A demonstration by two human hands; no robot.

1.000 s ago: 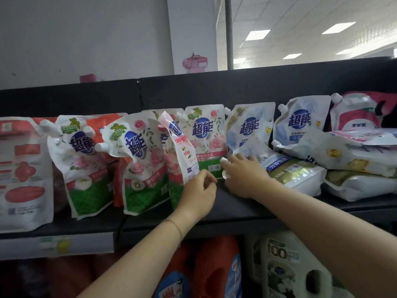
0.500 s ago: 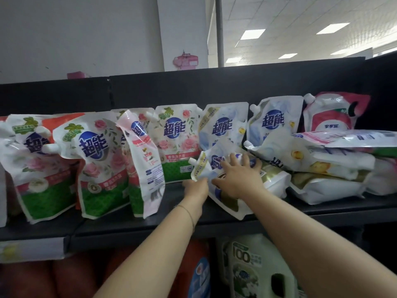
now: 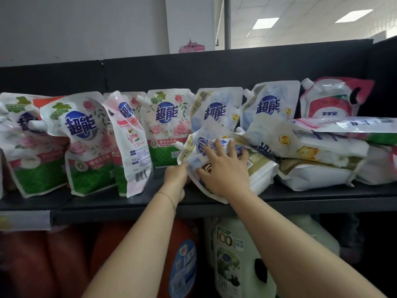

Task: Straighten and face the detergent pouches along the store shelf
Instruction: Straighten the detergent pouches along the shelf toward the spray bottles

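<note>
Status: roughly halfway, my read.

**Done:** the far row along the back panel (image 3: 214,69) is mostly upright and label-out.
- rose pouches (image 3: 86,136) at left, leaning a bit
- one upright rose pouch (image 3: 167,130) mid-shelf
- two blue pouches (image 3: 214,112) to its right
- a red pouch (image 3: 330,102) at the far right end

**Not done:**
- side-on pouch (image 3: 131,143) by the left group, turned edgewise with its barcode side to the aisle
- flat pile (image 3: 311,151) at right, several pouches stacked lying down
- slumped blue pouch (image 3: 193,151) being handled, mid-shelf and near the front lip. It is tilted with the spout up-left, and its lower corner overhangs the lip.

**Hands:** the right hand (image 3: 223,168) lies flat on that pouch's front with fingers spread, pressing rather than gripping. The left hand (image 3: 175,176) is at its lower-left edge. Its fingers are tucked out of sight, so I can't tell if it's pinching the edge.

**Room:** there is bare shelf (image 3: 103,201) deck between the side-on pouch and the slumped one, in front of the mid rose pouch. That looks like enough to stand it there, I'd guess. The right side is jammed by the pile. The front lip has no guard, so a slip would drop the pouch toward the detergent jugs (image 3: 229,254) below.
</note>
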